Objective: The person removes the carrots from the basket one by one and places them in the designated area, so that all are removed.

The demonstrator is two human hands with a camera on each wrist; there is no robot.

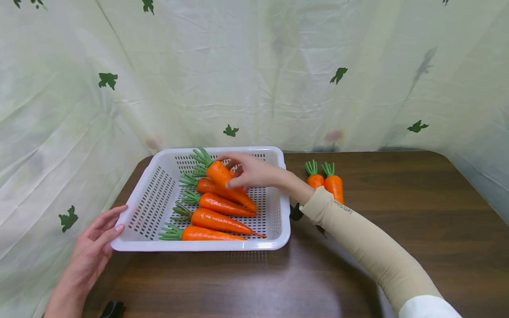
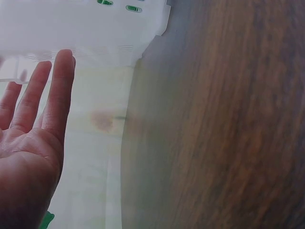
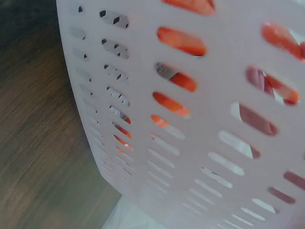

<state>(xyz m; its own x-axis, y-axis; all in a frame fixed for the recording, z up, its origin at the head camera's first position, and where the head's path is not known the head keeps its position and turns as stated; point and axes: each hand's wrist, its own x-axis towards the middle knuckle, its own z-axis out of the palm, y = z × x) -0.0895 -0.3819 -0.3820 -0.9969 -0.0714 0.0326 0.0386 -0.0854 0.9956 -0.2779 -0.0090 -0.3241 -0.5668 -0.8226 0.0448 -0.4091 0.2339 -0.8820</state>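
A white perforated plastic basket (image 1: 135, 234) stands on the table with several orange carrots with green tops in it, such as the front carrot (image 1: 210, 233). My right hand (image 1: 256, 170) reaches over the basket's right side and holds the uppermost carrot (image 1: 220, 173) between thumb and fingers, above the others. My left hand (image 1: 93, 245) is at the basket's left edge, thumb and fingertips against the rim. In the left wrist view, the fingers (image 2: 59, 95) look straight beside the basket's outer wall (image 2: 71, 28). The right wrist view shows mostly the basket's slotted side (image 3: 138, 95), with orange behind the slots.
Two more carrots, a left one (image 1: 315, 180) and a right one (image 1: 334, 185), lie on the brown wooden table (image 1: 397, 198) right of the basket, partly behind my right forearm. A pale curtain (image 1: 246, 79) with green leaf shapes hangs behind and beside the table.
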